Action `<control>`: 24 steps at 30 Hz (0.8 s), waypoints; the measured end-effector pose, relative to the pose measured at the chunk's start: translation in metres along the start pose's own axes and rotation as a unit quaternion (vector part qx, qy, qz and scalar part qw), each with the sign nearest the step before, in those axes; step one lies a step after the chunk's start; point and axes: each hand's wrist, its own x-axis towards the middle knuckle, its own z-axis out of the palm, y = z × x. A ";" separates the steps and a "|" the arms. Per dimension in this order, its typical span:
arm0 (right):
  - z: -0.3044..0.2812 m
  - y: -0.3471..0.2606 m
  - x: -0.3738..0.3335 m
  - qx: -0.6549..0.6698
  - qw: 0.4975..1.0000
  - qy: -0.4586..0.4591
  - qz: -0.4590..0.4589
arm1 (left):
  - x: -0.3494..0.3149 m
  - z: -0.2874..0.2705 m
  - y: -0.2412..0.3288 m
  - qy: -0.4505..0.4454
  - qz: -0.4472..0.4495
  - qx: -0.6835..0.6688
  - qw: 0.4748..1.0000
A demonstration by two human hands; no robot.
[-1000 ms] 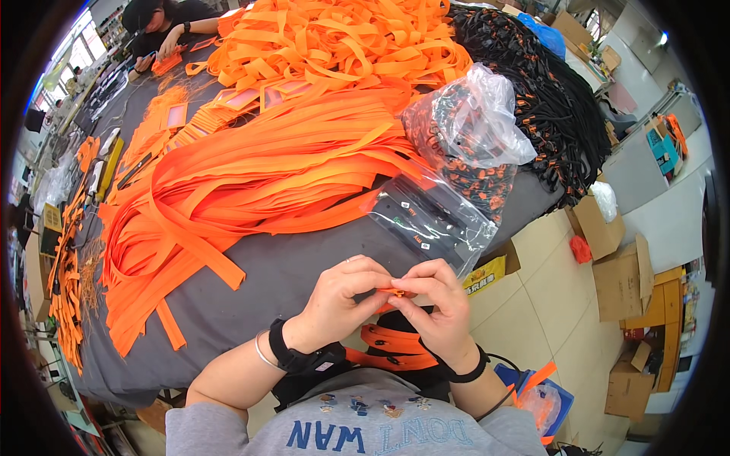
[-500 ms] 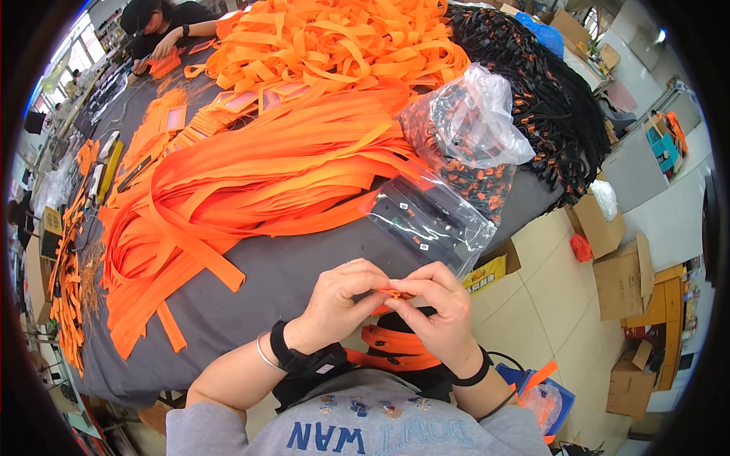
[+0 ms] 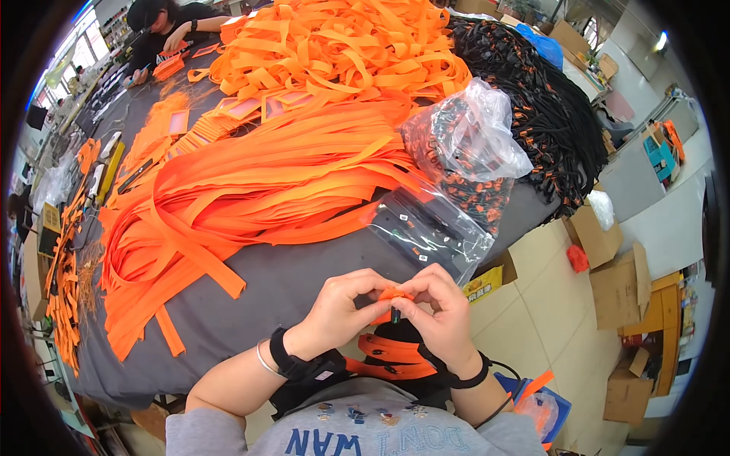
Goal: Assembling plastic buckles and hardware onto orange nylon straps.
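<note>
My left hand [image 3: 344, 310] and my right hand [image 3: 442, 318] meet in front of my chest, by the table's near edge. Both pinch an orange fabric strip [image 3: 392, 293] that curves between the fingertips. A small dark piece [image 3: 395, 314] shows below it, by my right thumb; its kind is too small to make out. Beneath my hands, more orange strips [image 3: 391, 356] with small black parts hang over my lap. A flat clear plastic bag [image 3: 433, 228] with black items lies just beyond my hands.
Long orange strips [image 3: 266, 182] cover the grey-clothed table [image 3: 266, 292]. Behind them lie orange webbing [image 3: 334, 53], a filled plastic bag [image 3: 471, 137] and black cords [image 3: 540, 99]. A person [image 3: 163, 34] works far left. Cardboard boxes [image 3: 612, 289] and a blue bin [image 3: 559, 410] stand right.
The orange strip has been turned or bent between my fingers and now shows a wider curve. The small dark piece has come into sight below it. The far person's hands have shifted.
</note>
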 end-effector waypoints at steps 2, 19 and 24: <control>0.000 0.002 0.000 0.039 0.999 0.006 0.024 | -0.002 -0.002 -0.003 -0.030 -0.030 -0.015 0.999; 0.003 0.004 -0.003 0.254 0.957 -0.012 0.137 | -0.002 -0.004 -0.002 -0.119 -0.170 -0.286 0.935; -0.024 -0.004 -0.011 0.297 0.943 0.136 0.062 | -0.008 0.004 -0.001 -0.160 -0.165 -0.235 0.945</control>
